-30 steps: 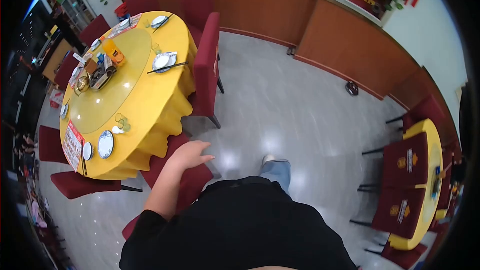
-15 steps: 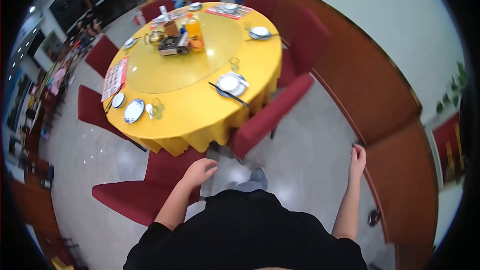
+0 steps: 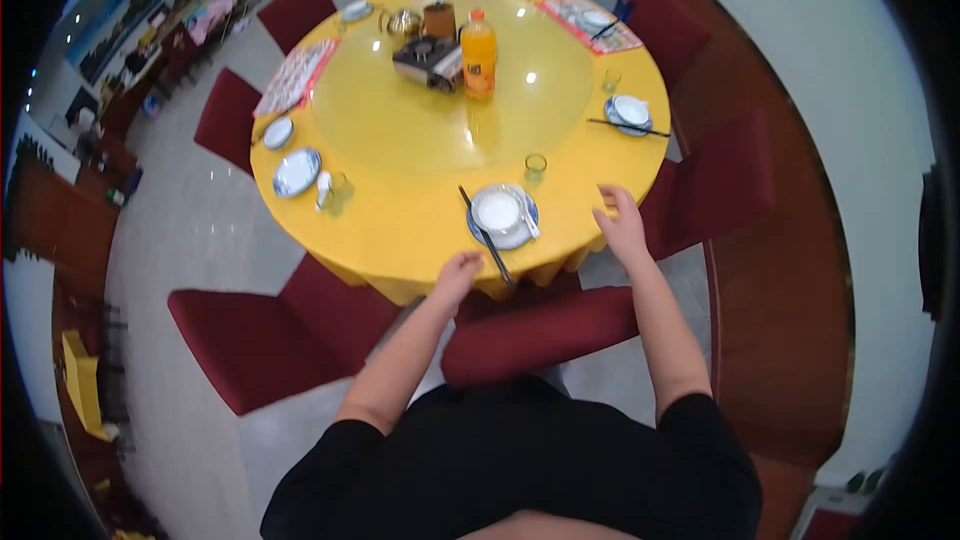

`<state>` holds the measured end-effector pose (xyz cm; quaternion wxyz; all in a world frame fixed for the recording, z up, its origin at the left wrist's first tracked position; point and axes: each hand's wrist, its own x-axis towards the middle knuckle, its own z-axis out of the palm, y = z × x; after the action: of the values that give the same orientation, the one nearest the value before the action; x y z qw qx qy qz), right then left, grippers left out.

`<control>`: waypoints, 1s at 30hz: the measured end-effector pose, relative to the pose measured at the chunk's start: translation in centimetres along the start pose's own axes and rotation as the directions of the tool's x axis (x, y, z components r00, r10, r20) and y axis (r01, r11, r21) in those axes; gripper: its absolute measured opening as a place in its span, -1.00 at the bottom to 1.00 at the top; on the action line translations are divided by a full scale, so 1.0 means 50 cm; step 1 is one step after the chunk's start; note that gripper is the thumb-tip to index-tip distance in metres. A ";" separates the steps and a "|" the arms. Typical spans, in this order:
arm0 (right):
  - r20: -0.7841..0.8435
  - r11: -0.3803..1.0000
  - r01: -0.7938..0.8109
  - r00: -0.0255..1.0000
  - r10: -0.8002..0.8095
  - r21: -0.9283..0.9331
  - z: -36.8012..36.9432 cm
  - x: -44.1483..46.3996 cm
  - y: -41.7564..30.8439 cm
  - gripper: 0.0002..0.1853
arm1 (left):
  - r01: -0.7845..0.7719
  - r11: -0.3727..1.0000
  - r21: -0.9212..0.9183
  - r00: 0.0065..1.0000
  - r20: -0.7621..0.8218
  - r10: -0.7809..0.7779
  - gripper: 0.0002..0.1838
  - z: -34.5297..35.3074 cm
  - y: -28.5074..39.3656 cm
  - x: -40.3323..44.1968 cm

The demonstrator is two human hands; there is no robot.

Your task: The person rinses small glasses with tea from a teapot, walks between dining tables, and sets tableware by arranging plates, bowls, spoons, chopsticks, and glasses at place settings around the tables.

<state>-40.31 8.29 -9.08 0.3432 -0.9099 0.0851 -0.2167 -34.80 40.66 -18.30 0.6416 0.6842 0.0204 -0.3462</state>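
My left hand [image 3: 459, 274] is over the near edge of the yellow-covered round table, fingers loosely curled with nothing seen in them. Just right of it lie black chopsticks [image 3: 487, 237], leaning over a blue-rimmed plate [image 3: 518, 239]. On that plate sit a white bowl [image 3: 498, 210] and a white spoon [image 3: 529, 224]. To the right of this setting my right hand [image 3: 622, 222] hovers, thumb and fingers apart, holding nothing. Behind the plate stands a small glass [image 3: 536, 166]. A dark red chair [image 3: 540, 333] is right before my body, between my forearms.
On the glass turntable [image 3: 400, 130] stand an orange drink bottle [image 3: 479, 58], a portable stove [image 3: 430, 62] and a gold teapot [image 3: 403, 24]. Another plate [image 3: 297, 173] lies at the left. Red chairs [image 3: 290, 335] ring the table [image 3: 400, 250]; a wood-panelled wall [image 3: 780, 340] runs along the right.
I have come closer to the table, and the chair is now in front of me. Both hands have moved forward from my sides to either side of the near place setting.
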 end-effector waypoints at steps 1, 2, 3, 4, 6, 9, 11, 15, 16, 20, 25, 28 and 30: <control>0.047 0.999 0.022 0.999 -0.020 -0.027 0.037 0.048 0.055 -0.50 | 0.058 0.979 -0.196 0.994 -0.083 -0.075 -0.55 0.029 -0.015 0.041; 0.075 0.999 0.036 0.997 -0.035 -0.009 0.079 0.113 0.118 -0.44 | 0.104 0.937 -0.333 0.980 -0.128 -0.154 -0.52 0.053 -0.003 0.082; 0.102 1.000 0.016 0.995 -0.014 -0.018 0.113 0.179 0.158 -0.39 | 0.046 0.943 -0.329 0.979 -0.175 -0.109 -0.46 0.064 0.004 0.139; 0.130 1.000 -0.002 0.991 0.006 -0.028 0.146 0.225 0.186 -0.34 | 0.051 0.951 -0.305 0.969 -0.217 -0.122 -0.38 0.074 0.010 0.171; 0.200 0.984 -0.086 0.973 0.117 -0.157 0.197 0.261 0.211 -0.24 | 0.107 0.944 -0.311 0.936 -0.288 -0.201 -0.33 0.096 0.000 0.202; 0.256 0.992 -0.013 0.966 0.044 -0.124 0.281 0.309 0.242 -0.18 | 0.071 0.951 -0.300 0.901 -0.390 -0.190 -0.31 0.079 -0.060 0.307; 0.330 0.993 -0.005 0.943 0.043 -0.117 0.323 0.331 0.246 -0.18 | 0.044 0.962 -0.270 0.885 -0.435 -0.163 -0.33 0.070 -0.074 0.344; 0.373 0.988 -0.060 0.921 0.110 -0.141 0.364 0.350 0.231 -0.23 | 0.041 0.979 -0.202 0.860 -0.491 -0.137 -0.46 0.045 -0.085 0.359; 0.347 0.990 -0.052 0.933 0.095 -0.130 0.373 0.350 0.238 -0.26 | 0.049 0.974 -0.220 0.870 -0.470 -0.150 -0.49 0.045 -0.079 0.358; 0.214 0.998 -0.046 0.976 0.038 0.036 0.402 0.344 0.272 -0.36 | 0.025 0.975 -0.222 0.875 -0.466 -0.129 -0.56 0.063 -0.067 0.397; 0.274 0.959 0.224 0.925 -0.265 0.171 0.431 0.275 0.210 -0.36 | 0.024 0.978 -0.205 0.931 -0.352 -0.097 -0.60 0.038 -0.087 0.438; 0.337 0.939 0.321 0.876 -0.345 0.127 0.426 0.249 0.162 -0.34 | 0.085 0.981 -0.177 0.936 -0.323 -0.139 -0.62 0.032 -0.058 0.420; 0.364 0.940 0.335 0.869 -0.335 0.066 0.425 0.236 0.146 -0.32 | 0.107 0.978 -0.178 0.926 -0.340 -0.163 -0.63 0.037 -0.030 0.401</control>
<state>-20.19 11.72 -24.20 0.3104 -0.9351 -0.1402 -0.0978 -21.10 30.92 -29.50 0.6534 0.6799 0.2094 -0.2587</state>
